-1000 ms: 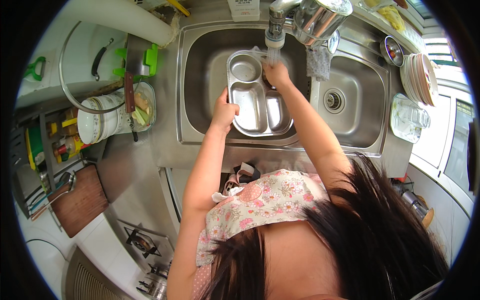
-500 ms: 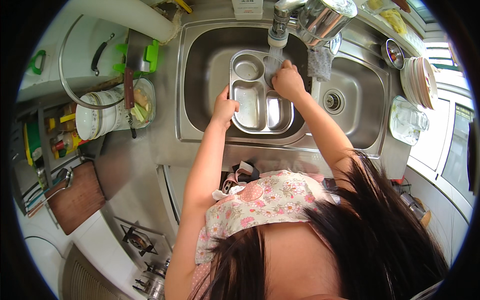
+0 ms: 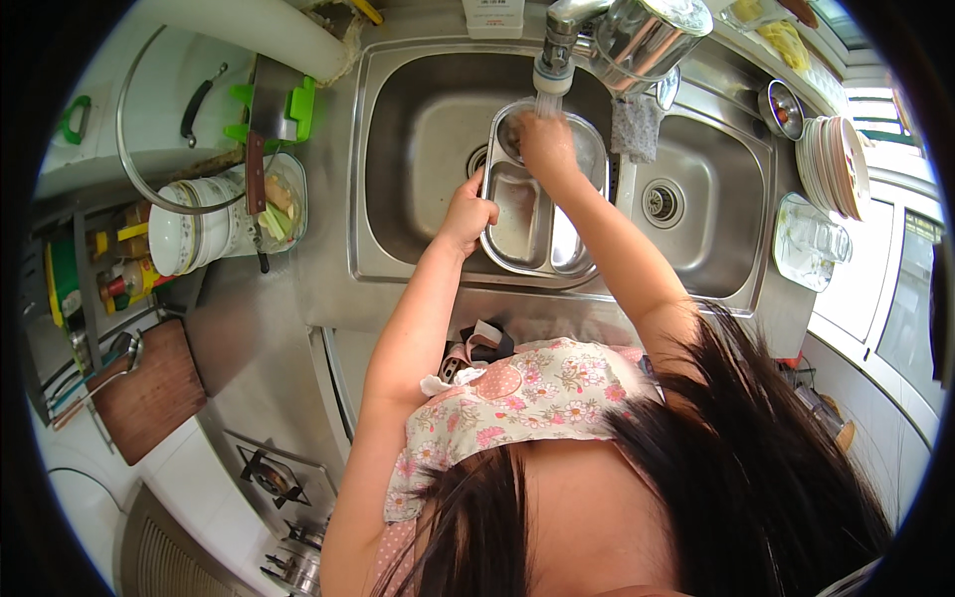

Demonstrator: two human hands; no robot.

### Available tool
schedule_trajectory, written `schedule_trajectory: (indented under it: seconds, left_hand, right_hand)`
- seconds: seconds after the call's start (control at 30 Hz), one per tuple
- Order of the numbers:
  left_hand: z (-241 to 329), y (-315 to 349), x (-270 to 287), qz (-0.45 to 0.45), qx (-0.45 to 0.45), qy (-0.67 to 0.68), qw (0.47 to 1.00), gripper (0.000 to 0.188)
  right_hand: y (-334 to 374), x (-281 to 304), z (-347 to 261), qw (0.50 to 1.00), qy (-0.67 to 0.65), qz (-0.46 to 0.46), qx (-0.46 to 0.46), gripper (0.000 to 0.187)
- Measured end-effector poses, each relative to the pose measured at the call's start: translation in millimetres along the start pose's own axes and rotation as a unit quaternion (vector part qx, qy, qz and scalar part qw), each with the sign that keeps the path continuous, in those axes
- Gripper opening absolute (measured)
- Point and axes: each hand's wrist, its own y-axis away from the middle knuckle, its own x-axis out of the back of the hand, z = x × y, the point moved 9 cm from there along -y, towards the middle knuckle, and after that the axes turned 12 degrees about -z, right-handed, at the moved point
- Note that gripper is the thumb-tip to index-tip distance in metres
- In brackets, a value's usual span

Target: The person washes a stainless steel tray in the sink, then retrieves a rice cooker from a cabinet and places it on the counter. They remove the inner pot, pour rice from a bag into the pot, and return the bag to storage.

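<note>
The metal tray [image 3: 515, 211] was inside the left sink basin [image 3: 413, 149], just below the running tap [image 3: 553, 75]; whether its base touched the bottom could not be told. In the head view, the only one, the tray had shifted to the right over the last half second, so that a drain [image 3: 477, 159] came into sight beside its left edge. The left hand [image 3: 470, 212] had travelled with it, its grip closed on that edge, thumb over the rim. The right hand [image 3: 545, 141] had crossed from the upper right compartment to the round one at upper left, right by the falling water [image 3: 548, 104]. Its fingertips were hidden, so how open that grip was, or whether it held anything, could not be told. The rinsing seemed to have passed to the round compartment.
</note>
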Motion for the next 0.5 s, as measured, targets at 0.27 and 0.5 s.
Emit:
schedule_trajectory:
  seconds: [0.27, 0.5]
  left_hand:
    - [8.5, 8.7, 8.5, 0.013, -0.005, -0.05, 0.999, 0.063]
    - [-8.4, 7.2, 15.0, 0.035, -0.003, -0.031, 0.999, 0.056]
  right_hand:
    - [-13.7, -30.0, -3.2, 0.927, -0.293, -0.235, 0.0, 0.019]
    - [-0.4, -30.9, -1.9, 0.956, 0.131, -0.247, 0.091, 0.018]
